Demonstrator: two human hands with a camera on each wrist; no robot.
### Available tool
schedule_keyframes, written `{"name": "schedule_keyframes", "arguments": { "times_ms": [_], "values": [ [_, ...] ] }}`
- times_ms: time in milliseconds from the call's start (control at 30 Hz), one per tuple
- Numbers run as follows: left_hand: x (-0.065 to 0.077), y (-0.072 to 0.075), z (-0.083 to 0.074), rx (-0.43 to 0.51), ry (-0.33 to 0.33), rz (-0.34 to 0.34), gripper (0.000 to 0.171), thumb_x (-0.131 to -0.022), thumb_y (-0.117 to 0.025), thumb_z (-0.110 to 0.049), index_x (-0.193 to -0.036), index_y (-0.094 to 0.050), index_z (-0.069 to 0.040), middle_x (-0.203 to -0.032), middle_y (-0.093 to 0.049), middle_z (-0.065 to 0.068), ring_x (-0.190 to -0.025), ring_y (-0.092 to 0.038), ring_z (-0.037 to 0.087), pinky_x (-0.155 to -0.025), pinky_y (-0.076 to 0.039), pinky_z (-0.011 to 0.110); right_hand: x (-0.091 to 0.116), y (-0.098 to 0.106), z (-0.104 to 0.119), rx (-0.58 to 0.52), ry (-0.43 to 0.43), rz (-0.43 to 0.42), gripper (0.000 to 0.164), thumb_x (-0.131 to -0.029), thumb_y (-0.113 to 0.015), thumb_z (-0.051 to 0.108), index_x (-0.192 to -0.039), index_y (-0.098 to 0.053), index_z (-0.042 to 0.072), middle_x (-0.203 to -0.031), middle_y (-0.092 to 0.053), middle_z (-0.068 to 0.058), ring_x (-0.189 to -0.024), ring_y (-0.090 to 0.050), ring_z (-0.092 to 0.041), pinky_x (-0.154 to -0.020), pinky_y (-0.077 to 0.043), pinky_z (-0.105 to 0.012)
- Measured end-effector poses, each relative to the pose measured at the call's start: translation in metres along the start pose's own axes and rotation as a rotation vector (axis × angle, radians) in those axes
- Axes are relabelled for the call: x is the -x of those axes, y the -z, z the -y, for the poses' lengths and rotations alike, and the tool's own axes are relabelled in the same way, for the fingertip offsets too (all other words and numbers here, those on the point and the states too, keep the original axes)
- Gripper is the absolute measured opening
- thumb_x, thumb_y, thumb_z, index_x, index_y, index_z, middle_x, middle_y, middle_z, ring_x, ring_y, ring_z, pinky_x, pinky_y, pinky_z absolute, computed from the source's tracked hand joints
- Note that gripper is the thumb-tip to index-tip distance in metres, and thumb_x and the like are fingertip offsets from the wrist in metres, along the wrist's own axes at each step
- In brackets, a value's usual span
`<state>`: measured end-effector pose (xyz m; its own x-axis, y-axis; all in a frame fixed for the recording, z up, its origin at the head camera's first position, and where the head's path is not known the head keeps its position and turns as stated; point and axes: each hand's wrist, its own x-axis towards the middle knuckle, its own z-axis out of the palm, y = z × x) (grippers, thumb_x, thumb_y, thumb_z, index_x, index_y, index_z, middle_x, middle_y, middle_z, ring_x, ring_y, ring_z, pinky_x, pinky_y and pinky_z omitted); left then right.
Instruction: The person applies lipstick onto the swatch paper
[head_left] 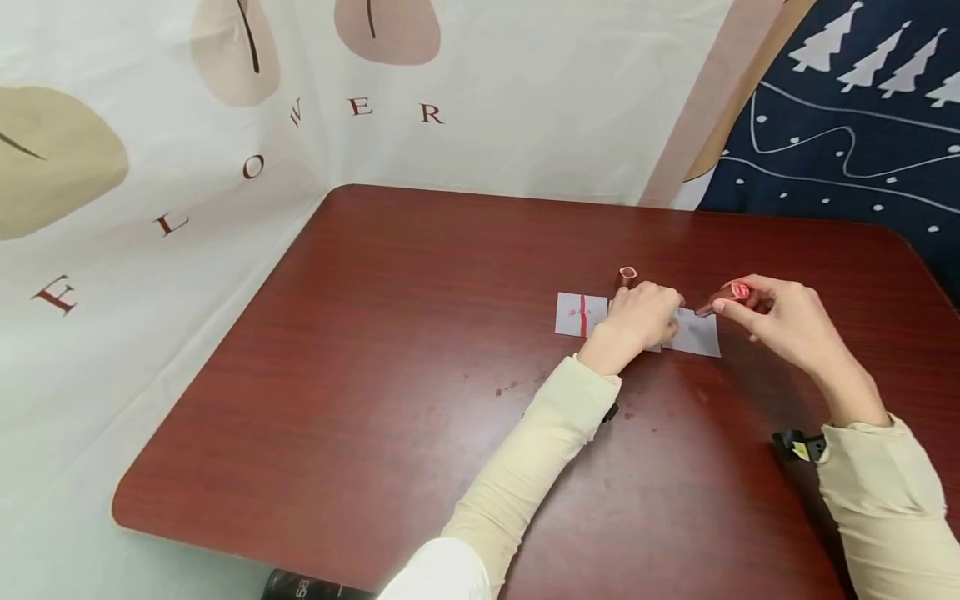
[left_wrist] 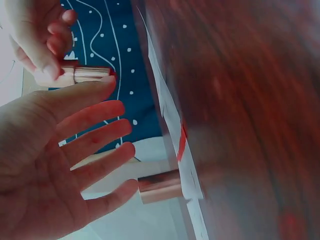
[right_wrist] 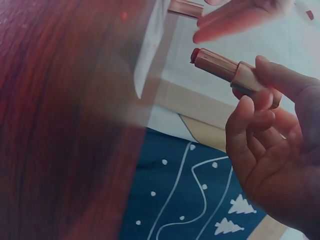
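My right hand [head_left: 795, 321] pinches a copper-coloured lipstick [right_wrist: 217, 67] by its base, thumb against fingers; its red tip points toward the left hand in the right wrist view. My left hand [head_left: 637, 317] hovers over the white paper pieces with its fingers spread, seen palm-on in the left wrist view [left_wrist: 55, 165]. It holds nothing. The left paper [head_left: 567, 313] bears a red stripe, the middle one is mostly hidden beneath the left hand, and the right paper [head_left: 697, 333] lies below the lipstick. A copper lipstick cap [head_left: 627, 275] stands upright behind the papers.
The reddish-brown table [head_left: 337, 358] has small red smudges [head_left: 506, 388] in front of the papers. A white printed cloth [head_left: 525, 108] hangs behind and at the left, a dark blue one [head_left: 862, 167] at the right. A black object [head_left: 315, 586] shows below the near edge.
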<state>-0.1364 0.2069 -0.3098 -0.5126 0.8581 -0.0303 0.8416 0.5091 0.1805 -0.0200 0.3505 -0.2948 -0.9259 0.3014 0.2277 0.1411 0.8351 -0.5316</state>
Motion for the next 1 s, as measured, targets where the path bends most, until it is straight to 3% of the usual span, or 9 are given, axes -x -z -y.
{"name": "schedule_keyframes", "arguments": {
  "times_ms": [133,200,367,433,700,833,1000],
  "values": [
    [-0.003,-0.003,-0.001,0.003,-0.005,0.032,0.017,-0.087,-0.064,-0.034,-0.101,-0.066,-0.025,-0.094,-0.061,-0.011,-0.090,-0.055,0.006,-0.073,-0.042,0.030,-0.008,-0.004,-0.003,0.011,0.014,0.045,0.029,-0.088,-0.066,0.025,-0.102,-0.062,-0.001,-0.074,-0.063,-0.015,-0.049,-0.055,-0.018,-0.045,-0.045,-0.026],
    [-0.005,-0.005,-0.001,-0.017,0.004,0.043,0.017,-0.086,-0.065,-0.036,-0.099,-0.066,-0.025,-0.096,-0.060,-0.011,-0.093,-0.054,0.006,-0.075,-0.043,0.030,-0.011,-0.007,-0.005,0.016,0.023,0.061,0.030,-0.088,-0.066,0.024,-0.103,-0.061,-0.002,-0.076,-0.064,-0.015,-0.049,-0.055,-0.018,-0.045,-0.045,-0.026],
    [-0.007,-0.010,0.002,-0.080,0.011,0.049,0.041,-0.085,-0.066,-0.036,-0.124,-0.059,-0.030,-0.122,-0.053,-0.013,-0.112,-0.047,0.006,-0.084,-0.043,0.030,-0.015,-0.014,-0.008,0.017,0.006,0.089,0.030,-0.088,-0.065,0.023,-0.102,-0.060,-0.003,-0.076,-0.064,-0.016,-0.051,-0.057,-0.020,-0.046,-0.045,-0.027],
    [-0.008,-0.010,0.001,-0.080,0.008,0.055,0.042,-0.085,-0.065,-0.035,-0.127,-0.057,-0.030,-0.124,-0.053,-0.012,-0.113,-0.047,0.007,-0.085,-0.043,0.030,-0.016,-0.014,-0.008,0.016,-0.001,0.095,0.030,-0.090,-0.063,0.023,-0.102,-0.059,-0.004,-0.075,-0.064,-0.016,-0.051,-0.057,-0.021,-0.046,-0.046,-0.027],
    [-0.015,-0.013,-0.002,0.003,0.117,0.102,0.016,-0.083,-0.069,-0.032,-0.097,-0.068,-0.024,-0.109,-0.062,-0.007,-0.096,-0.055,0.010,-0.079,-0.043,0.035,-0.017,-0.015,-0.009,-0.069,-0.010,0.125,0.027,-0.095,-0.052,0.012,-0.115,-0.049,-0.004,-0.074,-0.062,-0.015,-0.051,-0.058,-0.018,-0.047,-0.050,-0.027],
    [-0.017,-0.015,0.000,0.015,0.118,0.093,0.016,-0.082,-0.069,-0.032,-0.096,-0.068,-0.024,-0.108,-0.062,-0.008,-0.095,-0.055,0.010,-0.076,-0.043,0.036,-0.018,-0.015,-0.008,-0.142,-0.060,0.148,0.031,-0.095,-0.051,0.011,-0.121,-0.046,-0.005,-0.079,-0.062,-0.018,-0.058,-0.062,-0.019,-0.049,-0.052,-0.030],
    [-0.020,-0.017,0.000,0.016,0.113,0.089,0.018,-0.081,-0.071,-0.033,-0.096,-0.068,-0.024,-0.107,-0.063,-0.008,-0.095,-0.056,0.010,-0.076,-0.043,0.037,-0.019,-0.017,-0.010,-0.172,-0.087,0.108,0.039,-0.094,-0.056,0.027,-0.118,-0.050,-0.003,-0.080,-0.064,-0.018,-0.061,-0.064,-0.019,-0.049,-0.052,-0.029]
  ]
}}
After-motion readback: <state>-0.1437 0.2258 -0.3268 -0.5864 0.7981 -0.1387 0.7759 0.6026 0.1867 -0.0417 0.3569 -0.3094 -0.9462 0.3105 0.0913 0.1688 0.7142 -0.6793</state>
